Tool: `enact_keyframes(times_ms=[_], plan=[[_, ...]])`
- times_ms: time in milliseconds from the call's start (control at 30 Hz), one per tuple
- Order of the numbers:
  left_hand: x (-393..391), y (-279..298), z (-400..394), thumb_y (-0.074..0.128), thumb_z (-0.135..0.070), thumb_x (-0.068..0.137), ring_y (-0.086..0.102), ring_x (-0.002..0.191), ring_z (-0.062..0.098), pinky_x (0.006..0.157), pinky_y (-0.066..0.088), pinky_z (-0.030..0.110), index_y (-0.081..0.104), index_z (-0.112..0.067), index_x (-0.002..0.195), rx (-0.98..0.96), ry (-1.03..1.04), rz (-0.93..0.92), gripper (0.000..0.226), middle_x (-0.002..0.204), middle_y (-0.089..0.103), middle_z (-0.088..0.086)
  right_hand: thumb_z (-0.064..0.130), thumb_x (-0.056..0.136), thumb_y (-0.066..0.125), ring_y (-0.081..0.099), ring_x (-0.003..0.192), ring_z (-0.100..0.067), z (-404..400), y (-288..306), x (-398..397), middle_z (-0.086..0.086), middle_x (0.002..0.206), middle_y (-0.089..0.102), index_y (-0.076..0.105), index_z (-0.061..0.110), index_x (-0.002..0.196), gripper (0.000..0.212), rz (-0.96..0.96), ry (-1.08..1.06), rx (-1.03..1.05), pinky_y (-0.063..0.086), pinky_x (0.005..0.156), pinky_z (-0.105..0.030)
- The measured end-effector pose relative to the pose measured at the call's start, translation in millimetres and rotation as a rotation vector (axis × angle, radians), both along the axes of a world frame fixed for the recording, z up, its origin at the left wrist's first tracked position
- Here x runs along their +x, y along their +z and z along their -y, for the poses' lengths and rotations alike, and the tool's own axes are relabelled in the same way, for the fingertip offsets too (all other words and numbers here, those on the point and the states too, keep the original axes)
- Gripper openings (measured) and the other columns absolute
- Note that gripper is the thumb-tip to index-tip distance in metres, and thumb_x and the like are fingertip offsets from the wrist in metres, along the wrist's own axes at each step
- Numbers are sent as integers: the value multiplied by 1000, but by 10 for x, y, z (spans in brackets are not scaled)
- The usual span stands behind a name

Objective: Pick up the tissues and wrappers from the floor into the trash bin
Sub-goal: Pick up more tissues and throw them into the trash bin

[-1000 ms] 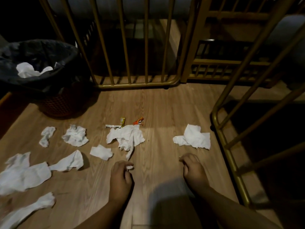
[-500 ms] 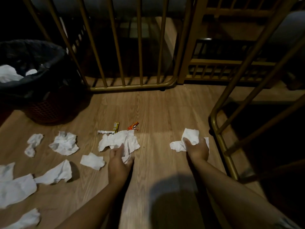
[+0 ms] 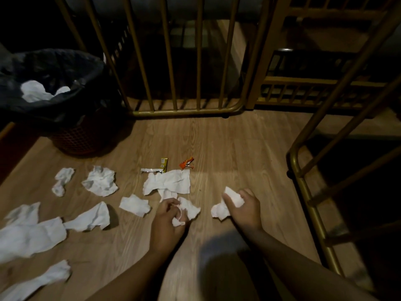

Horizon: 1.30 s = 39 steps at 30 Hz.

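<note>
Head view looks down on a wooden floor [image 3: 227, 148] strewn with white tissues. Left hand [image 3: 168, 222] curls its fingers round a crumpled tissue [image 3: 188, 208], which bulges out to the right of the knuckles. Right hand [image 3: 245, 210] grips a second tissue [image 3: 225, 205], thumb laid across it, paper spilling out to the left. Between the two hands lies a strip of bare floor. Just beyond the left hand a large flat tissue [image 3: 168, 182] is spread out, with a yellow wrapper [image 3: 164, 164] and an orange wrapper [image 3: 186, 163] at its far edge. More tissues lie scattered to the left, out to the frame's lower left corner. Trash bin [image 3: 71, 135], lined with a black bag, stands at the far left near the gold railing [image 3: 186, 110] and has white paper inside. A second railing [image 3: 303, 185] bounds the floor on the right, close to the right hand; open boards run between wrappers and far railing
</note>
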<state>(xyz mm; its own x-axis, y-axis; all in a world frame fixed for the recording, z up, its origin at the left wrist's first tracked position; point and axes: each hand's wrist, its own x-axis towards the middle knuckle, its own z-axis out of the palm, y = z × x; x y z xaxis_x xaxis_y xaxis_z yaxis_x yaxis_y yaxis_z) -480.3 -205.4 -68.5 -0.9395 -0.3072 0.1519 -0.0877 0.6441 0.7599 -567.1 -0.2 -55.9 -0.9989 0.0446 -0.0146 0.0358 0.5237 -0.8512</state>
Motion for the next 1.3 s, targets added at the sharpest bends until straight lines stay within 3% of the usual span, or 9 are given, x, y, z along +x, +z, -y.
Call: enact_keyframes(times_ms=[100,200,267,467,700,833,1033,1133,1300], plan=[[3,16,89,62,-21,80,63,95,8,85,49,21,72,-14,88,56,37,5,15,104,68,-7,16,85,65,55,66,-14,123,18,-10,-1,68,53,49,16,66,25,70,-4,-120,46,62,-31],[35,123,149,64,-3,86,59,67,-1,64,48,22,61,-22,70,241,126,13,25,68,64,-16,14,89,62,58,75,-16,284,77,-43,0,77,56,48,15,81,16,51,29,-159,49,68,-36],[46,175,196,62,-15,92,49,55,0,55,42,23,47,-19,64,333,232,16,33,57,55,-10,16,88,66,62,80,-17,414,127,-50,2,85,61,51,17,92,15,47,58,-208,53,73,-39],[37,318,383,81,-34,75,61,68,5,59,49,18,46,-26,86,293,315,52,37,75,63,-7,37,74,80,61,81,-5,760,248,-113,14,91,63,57,24,98,35,25,112,-182,48,67,-18],[80,199,492,67,8,76,54,106,9,86,35,5,56,-23,115,135,268,39,51,114,56,-4,13,91,56,58,110,-12,994,52,-323,5,127,60,57,25,128,39,-51,461,171,41,88,-18],[55,121,480,63,17,68,53,111,8,97,44,21,60,-18,116,104,179,-20,59,119,57,-4,17,94,52,47,128,-12,1229,-26,-442,6,144,48,51,26,137,43,-77,586,284,32,101,-16],[-80,-66,502,72,1,73,50,121,8,106,33,14,59,-14,122,59,-53,-30,54,126,57,-4,29,93,49,46,125,-21,1435,-169,-444,-3,135,48,37,33,144,52,17,726,359,40,103,-34],[-68,-177,490,71,-9,77,57,113,16,99,34,12,59,-14,124,1,-128,23,49,121,62,0,25,94,54,47,124,-24,1397,-251,-405,-9,133,50,43,23,142,50,40,638,325,36,104,-28],[11,-217,532,64,-27,88,58,103,22,91,44,32,60,-16,123,-90,-126,52,37,116,65,2,34,85,69,58,84,-17,1274,-167,-329,-6,92,59,68,14,101,25,-70,558,239,40,74,-19]])
